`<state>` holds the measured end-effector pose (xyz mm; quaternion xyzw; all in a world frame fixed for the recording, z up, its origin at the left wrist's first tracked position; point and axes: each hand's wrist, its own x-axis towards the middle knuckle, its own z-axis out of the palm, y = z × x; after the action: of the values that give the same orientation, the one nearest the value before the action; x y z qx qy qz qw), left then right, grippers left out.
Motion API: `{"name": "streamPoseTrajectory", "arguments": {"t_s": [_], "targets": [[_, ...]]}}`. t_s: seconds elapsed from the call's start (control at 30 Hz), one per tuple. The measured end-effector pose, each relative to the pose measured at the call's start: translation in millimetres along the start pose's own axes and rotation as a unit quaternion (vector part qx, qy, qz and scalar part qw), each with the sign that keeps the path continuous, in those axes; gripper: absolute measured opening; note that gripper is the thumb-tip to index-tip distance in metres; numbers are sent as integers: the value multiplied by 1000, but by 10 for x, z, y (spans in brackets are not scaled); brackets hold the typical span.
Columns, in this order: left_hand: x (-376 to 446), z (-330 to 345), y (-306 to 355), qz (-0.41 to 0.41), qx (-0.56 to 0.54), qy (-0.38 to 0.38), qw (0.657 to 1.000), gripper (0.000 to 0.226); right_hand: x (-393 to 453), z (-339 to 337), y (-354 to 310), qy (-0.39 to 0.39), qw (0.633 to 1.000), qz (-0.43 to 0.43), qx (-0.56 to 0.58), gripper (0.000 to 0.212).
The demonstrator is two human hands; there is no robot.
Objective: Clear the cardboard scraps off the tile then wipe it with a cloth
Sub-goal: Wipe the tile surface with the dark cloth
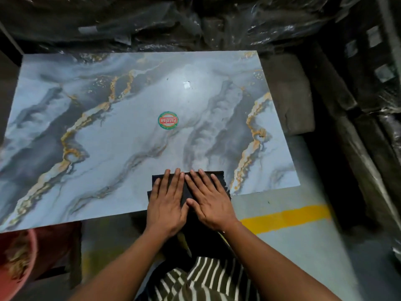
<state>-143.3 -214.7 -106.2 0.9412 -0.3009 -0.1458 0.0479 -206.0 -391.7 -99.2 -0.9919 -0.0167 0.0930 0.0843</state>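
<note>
Two bare hands lie flat, fingers spread, palms down on one folded black cloth (pixel 188 187), grasping nothing. Left hand (pixel 166 204) and right hand (pixel 209 199) sit side by side, thumbs touching, forearms reaching forward from a striped shirt (pixel 201 279). One cloth rests at the near edge of one marble-patterned tile (pixel 108 131), partly overhanging it. One round red and green sticker (pixel 168 120) sits near the tile's middle; one small pale scrap (pixel 186 84) lies beyond it. One yellow stripe (pixel 286 217) marks the floor.
</note>
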Motion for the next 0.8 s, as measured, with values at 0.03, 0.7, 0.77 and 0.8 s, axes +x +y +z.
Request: {"name": "streamPoseTrajectory", "arguments": {"t_s": [0.03, 0.7, 0.77, 0.8], "targets": [[-23, 13, 39, 1, 3, -2, 1000, 81, -53, -1, 10, 0, 1000, 4, -1, 67], [1726, -359, 81, 17, -3, 13, 1000, 81, 1296, -357, 1101, 13, 1000, 10, -4, 65], [2063, -461, 20, 13, 1, 18, 1000, 81, 1627, -439, 1248, 15, 1000, 8, -3, 66], [2230, -514, -12, 12, 2, 18, 1000, 81, 1790, -485, 1323, 15, 1000, 6, -1, 66]]}}
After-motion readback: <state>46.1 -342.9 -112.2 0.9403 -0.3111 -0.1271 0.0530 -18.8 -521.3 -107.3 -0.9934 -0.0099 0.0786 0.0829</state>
